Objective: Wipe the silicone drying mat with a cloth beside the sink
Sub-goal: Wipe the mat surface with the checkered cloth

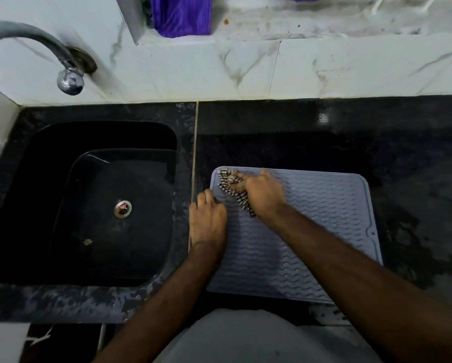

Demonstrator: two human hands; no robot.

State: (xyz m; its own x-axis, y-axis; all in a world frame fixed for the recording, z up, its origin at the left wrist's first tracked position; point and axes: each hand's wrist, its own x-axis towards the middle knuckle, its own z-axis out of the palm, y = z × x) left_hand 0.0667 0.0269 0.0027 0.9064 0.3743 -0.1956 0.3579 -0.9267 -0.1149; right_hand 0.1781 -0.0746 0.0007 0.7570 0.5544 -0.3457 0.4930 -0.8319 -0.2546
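A grey silicone drying mat (319,218) with wavy ridges lies on the black counter, just right of the sink. My right hand (261,192) presses a black-and-white patterned cloth (230,184) onto the mat's far left corner, fingers closed over it. My left hand (207,218) rests flat on the mat's left edge, fingers together and curled down onto the rim, holding nothing else. Part of the cloth is hidden under my right hand.
A black sink (94,205) with a metal drain (122,208) lies to the left. A curved metal tap (62,66) comes out of the white marble-tiled wall. A purple cloth (180,14) sits on the ledge above. The counter (416,179) looks wet.
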